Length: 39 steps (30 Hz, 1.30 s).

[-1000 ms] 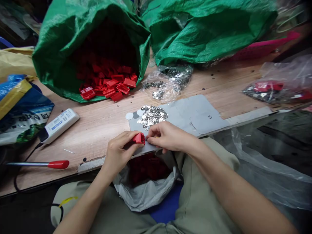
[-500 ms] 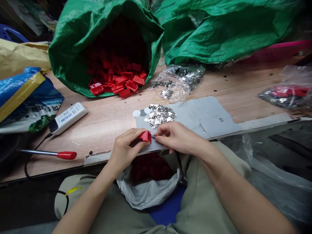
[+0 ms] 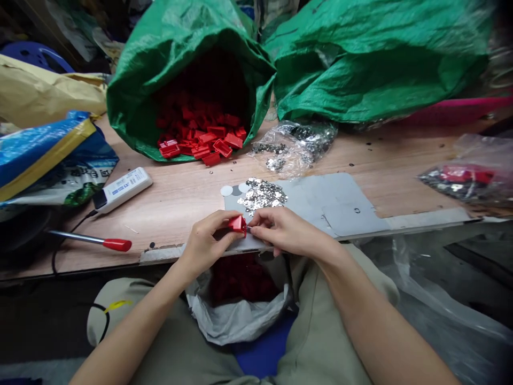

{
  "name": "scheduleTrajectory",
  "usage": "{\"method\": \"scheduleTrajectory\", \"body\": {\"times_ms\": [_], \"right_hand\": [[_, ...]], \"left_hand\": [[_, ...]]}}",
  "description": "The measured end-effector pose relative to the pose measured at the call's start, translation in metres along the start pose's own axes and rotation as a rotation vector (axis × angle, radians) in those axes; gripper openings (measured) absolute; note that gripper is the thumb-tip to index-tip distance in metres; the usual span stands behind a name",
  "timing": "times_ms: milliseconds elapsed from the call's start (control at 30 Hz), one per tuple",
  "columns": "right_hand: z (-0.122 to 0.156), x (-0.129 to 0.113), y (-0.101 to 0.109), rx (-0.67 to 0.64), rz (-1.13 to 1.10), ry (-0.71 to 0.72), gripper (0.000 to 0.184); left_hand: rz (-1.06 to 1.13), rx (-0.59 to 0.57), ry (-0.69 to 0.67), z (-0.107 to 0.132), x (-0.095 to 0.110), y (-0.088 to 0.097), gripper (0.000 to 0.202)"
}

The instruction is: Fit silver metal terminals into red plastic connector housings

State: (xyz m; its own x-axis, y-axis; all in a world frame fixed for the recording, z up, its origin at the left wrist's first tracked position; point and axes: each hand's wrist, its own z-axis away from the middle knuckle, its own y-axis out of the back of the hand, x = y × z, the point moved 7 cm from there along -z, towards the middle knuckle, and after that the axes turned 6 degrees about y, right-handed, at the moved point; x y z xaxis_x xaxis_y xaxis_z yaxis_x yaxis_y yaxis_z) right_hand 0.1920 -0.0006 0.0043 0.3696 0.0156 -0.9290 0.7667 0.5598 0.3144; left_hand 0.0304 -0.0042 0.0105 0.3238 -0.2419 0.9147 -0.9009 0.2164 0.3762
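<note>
My left hand [image 3: 208, 234] pinches a small red plastic housing [image 3: 237, 224] between thumb and fingers, over the front edge of the grey sheet [image 3: 312, 200]. Close against its right end, my right hand [image 3: 274, 229] is closed in a pinch on a small metal piece [image 3: 248, 228], mostly hidden by the fingertips. Just beyond the hands lies a pile of small shiny metal pieces [image 3: 262, 195] on the sheet. Below the table edge, between my legs, a white sack [image 3: 236, 323] stands open with red parts inside.
A green sack [image 3: 136, 91] spills red housings [image 3: 208, 139] at the back. Clear plastic bags of metal parts [image 3: 296, 144] lie behind the sheet and at the right. To the left are a white power bank-like device [image 3: 126, 188] and a red-tipped metal lever [image 3: 116, 245].
The view has shifted slightly. The right fingertips sit a little nearer the end of the red housing, and less of the metal piece shows. Both hands keep their hold.
</note>
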Motion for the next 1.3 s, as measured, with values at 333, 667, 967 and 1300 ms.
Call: {"method": "scheduleTrajectory", "body": {"times_ms": [333,667,967,1300], "right_hand": [[0.014,-0.032,-0.013,0.164,-0.162,0.464,0.049],[0.019,-0.036,-0.018,0.181,0.042,0.625,0.042],[0.028,-0.046,-0.020,0.241,0.145,0.714,0.037],[0.021,-0.005,0.028,0.563,-0.322,0.311,0.062]], "left_hand": [[1.390,0.281,0.697,0.018,-0.004,-0.019,0.027],[1.521,0.259,0.681,0.036,0.013,-0.047,0.029],[1.353,0.321,0.522,0.037,0.003,-0.050,0.047],[0.100,0.162,0.397,0.086,0.001,-0.041,0.033]]}}
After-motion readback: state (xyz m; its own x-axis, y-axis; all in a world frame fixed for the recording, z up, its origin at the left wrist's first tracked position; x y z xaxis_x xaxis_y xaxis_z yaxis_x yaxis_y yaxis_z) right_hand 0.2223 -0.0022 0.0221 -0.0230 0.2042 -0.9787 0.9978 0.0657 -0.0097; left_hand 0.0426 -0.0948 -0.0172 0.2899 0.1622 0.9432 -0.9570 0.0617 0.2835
